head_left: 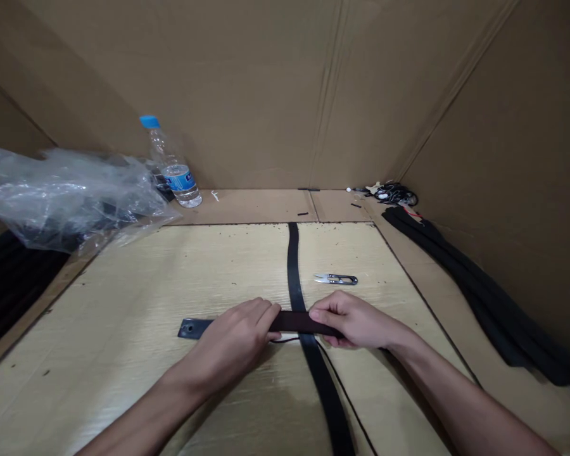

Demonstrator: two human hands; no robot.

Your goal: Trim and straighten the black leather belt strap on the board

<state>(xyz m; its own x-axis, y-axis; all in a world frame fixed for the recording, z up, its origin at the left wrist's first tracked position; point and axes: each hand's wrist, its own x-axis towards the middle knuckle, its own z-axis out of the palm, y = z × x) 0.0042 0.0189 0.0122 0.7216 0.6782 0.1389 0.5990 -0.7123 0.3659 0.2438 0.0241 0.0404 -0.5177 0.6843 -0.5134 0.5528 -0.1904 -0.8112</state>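
A short dark strap (294, 322) lies crosswise on the pale wooden board (137, 297), with a flat end piece bearing a hole (190, 329) at its left. My left hand (235, 339) is closed on the strap just right of that end piece. My right hand (349, 320) pinches the strap's right part. Under the strap a long black strap (294, 266) runs from the board's far edge toward me. A thin black thread (332, 370) trails beside it.
Small metal thread snips (335, 278) lie just beyond my right hand. A water bottle (173, 164) with a blue cap and a crumpled clear plastic bag (61, 196) sit at the back left. Black straps (479, 285) are piled along the right cardboard wall, with small bits (384, 191) in the corner.
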